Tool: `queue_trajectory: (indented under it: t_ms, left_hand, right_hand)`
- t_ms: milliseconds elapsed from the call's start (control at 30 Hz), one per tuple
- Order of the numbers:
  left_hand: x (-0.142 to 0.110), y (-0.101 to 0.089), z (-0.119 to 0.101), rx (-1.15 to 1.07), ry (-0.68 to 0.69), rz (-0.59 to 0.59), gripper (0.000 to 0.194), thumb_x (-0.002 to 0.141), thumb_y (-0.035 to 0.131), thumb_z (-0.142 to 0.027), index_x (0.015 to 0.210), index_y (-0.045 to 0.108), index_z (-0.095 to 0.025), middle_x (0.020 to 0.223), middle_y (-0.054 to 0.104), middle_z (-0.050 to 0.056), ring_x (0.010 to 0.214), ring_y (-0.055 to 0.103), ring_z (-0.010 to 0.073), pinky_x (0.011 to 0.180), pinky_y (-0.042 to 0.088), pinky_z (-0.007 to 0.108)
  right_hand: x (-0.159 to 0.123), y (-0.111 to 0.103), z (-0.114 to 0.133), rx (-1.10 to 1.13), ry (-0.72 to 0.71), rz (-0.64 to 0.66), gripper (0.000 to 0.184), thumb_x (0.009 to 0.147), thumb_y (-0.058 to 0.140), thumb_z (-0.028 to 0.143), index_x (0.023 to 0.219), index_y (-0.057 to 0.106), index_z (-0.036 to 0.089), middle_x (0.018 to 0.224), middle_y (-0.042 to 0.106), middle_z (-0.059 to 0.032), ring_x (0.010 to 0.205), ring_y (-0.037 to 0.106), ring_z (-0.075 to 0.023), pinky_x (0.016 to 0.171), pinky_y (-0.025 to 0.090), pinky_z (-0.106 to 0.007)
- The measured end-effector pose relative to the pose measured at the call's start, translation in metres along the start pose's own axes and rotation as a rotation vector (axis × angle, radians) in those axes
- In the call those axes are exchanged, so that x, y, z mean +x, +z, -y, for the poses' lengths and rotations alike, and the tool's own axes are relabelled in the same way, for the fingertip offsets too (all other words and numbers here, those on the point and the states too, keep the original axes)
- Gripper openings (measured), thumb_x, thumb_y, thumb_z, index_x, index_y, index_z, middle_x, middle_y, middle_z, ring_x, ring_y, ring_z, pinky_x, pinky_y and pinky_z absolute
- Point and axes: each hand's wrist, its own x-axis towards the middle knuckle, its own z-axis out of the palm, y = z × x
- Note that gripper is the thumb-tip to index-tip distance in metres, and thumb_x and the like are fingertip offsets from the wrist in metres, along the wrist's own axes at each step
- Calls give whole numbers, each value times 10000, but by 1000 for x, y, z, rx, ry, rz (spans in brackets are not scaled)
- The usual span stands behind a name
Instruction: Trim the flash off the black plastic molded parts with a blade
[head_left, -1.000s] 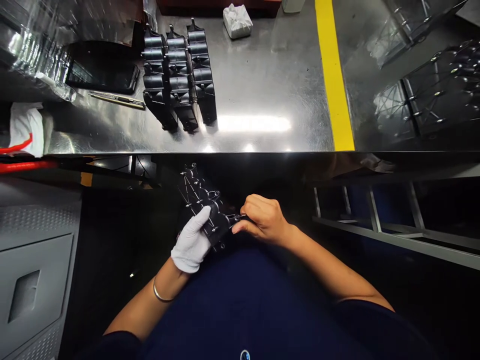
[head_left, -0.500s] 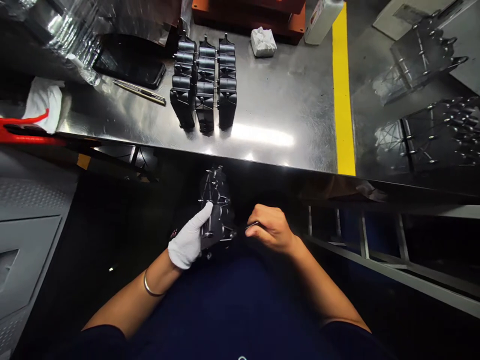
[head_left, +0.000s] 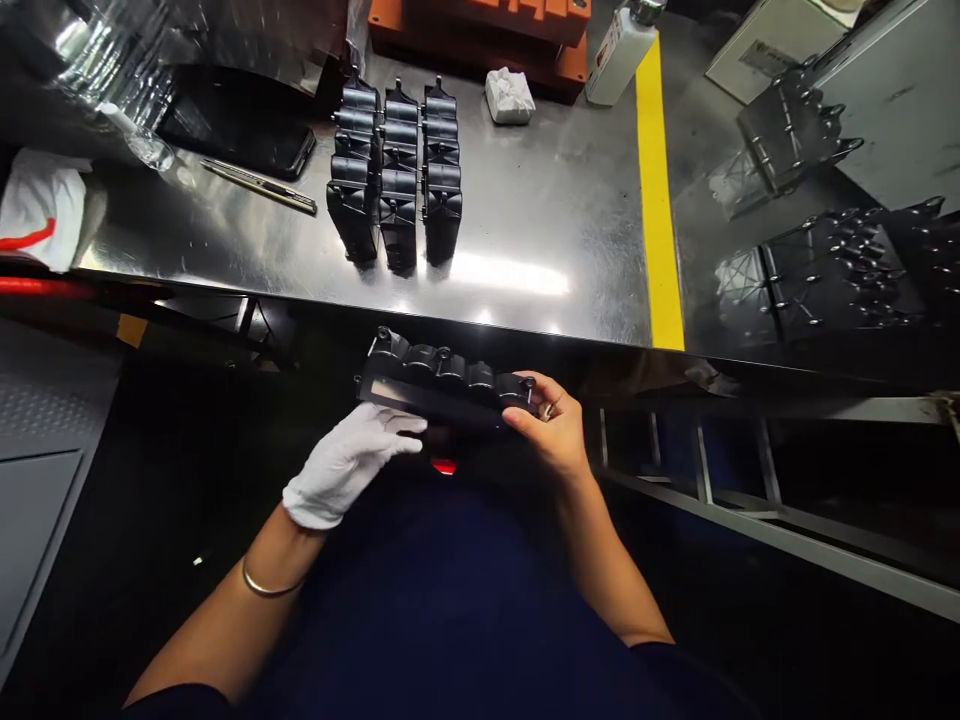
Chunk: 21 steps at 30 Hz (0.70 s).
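A long black plastic moulded part lies sideways in front of me, just below the steel table's front edge. My left hand, in a white glove, supports its underside near the left end with the fingers stretched out. My bare right hand grips the part's right end and also pinches a small metal tool between the fingers. A small red object shows below the part. Three finished black parts stand in a row on the steel table.
On the table lie a black phone, a slim knife, a crumpled white cloth and a white bottle. A yellow stripe runs across the table; more black parts lie to its right. A grey cabinet stands at left.
The black part has turned from end-on and upright to lying sideways. My right hand moved from working at its edge to gripping its right end. The camera view tilted slightly.
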Motion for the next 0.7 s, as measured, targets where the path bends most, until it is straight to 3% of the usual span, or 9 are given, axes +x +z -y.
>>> queue_trajectory:
  t_ms: [67,133,200,333,433,600,700]
  left_hand:
    - [0,7,1,-7,71,-32,240,673,758,-44,885,747,-157,993,759,59,971,703,214,861,582,304]
    - [2,13,6,-61,41,-120,114,721,768,-109,832,749,-131,901,765,59,868,719,189,817,597,280]
    - [4,19,10,-133,-6,-245,36,784,729,-129,814,748,-120,861,767,57,790,724,164,760,607,246]
    - [7,26,12,-214,-38,-333,165,857,614,-47,794,740,-133,811,762,32,726,725,119,742,604,187]
    - [6,31,12,-270,-68,-350,235,910,526,-39,885,741,-131,841,765,41,762,735,123,772,610,201]
    - [5,40,14,-407,-109,-334,328,964,411,-37,947,725,-128,805,767,38,749,743,112,733,605,166]
    - [4,42,18,-467,-230,-297,381,1012,332,-114,1015,713,-122,799,770,56,743,747,116,725,603,169]
  right_hand:
    - [-9,16,-5,24,57,59,590,595,857,550,1054,701,214,896,731,-39,760,673,-174,699,554,-294]
    - [-16,28,-6,40,74,223,580,647,802,602,1060,716,204,860,726,-40,675,639,-148,628,534,-278]
    - [-18,33,-4,46,55,282,480,722,740,608,975,745,200,802,708,-32,641,609,-130,594,508,-260]
    - [-14,26,7,-6,37,176,317,788,721,491,738,729,178,676,641,-13,622,571,-113,576,469,-238]
    - [-12,22,13,-15,44,204,289,784,722,460,747,726,174,669,645,-13,613,567,-114,563,461,-239]
    - [-15,29,10,22,103,127,321,743,743,481,718,684,167,630,625,-3,561,531,-103,523,435,-231]
    - [-16,34,3,90,123,133,391,742,718,551,708,641,169,609,612,2,526,523,-103,508,440,-237]
